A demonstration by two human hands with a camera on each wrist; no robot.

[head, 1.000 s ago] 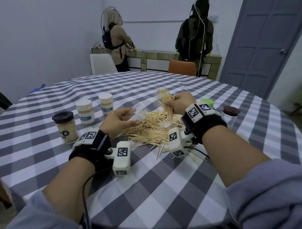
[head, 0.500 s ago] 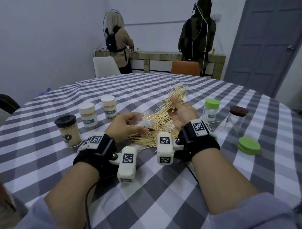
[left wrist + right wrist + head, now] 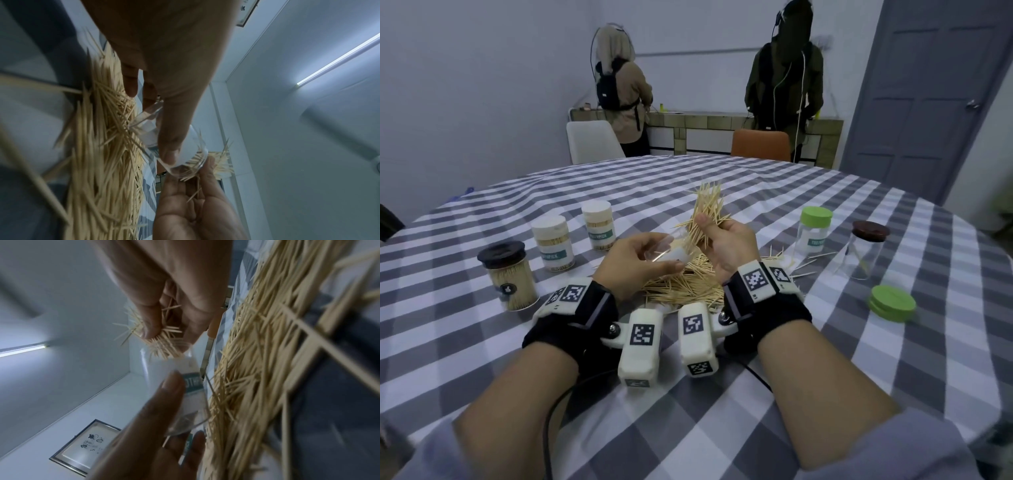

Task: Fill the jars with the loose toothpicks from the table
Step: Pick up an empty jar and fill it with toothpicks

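My left hand [image 3: 643, 257] holds a clear open jar [image 3: 671, 248] tilted on its side above the toothpick pile [image 3: 685, 286]. In the left wrist view the jar [image 3: 180, 151] sits under my thumb, mouth toward the other hand. My right hand [image 3: 722, 240] grips a bundle of toothpicks [image 3: 707, 210], their lower ends at the jar's mouth. From the right wrist the bundle's tips [image 3: 162, 344] enter the jar [image 3: 185, 382]. Loose toothpicks [image 3: 257, 369] cover the checked cloth beneath.
On the left stand a dark-lidded jar [image 3: 508, 274] and two white-lidded jars [image 3: 554, 246], all full. On the right are a green-lidded jar [image 3: 813, 234], a brown-lidded jar [image 3: 864, 250] and a loose green lid [image 3: 892, 303]. Two people stand at the far counter.
My right hand lifted the bundle off the pile and brought it left to the jar's mouth. My left hand raised and tilted the jar toward it.
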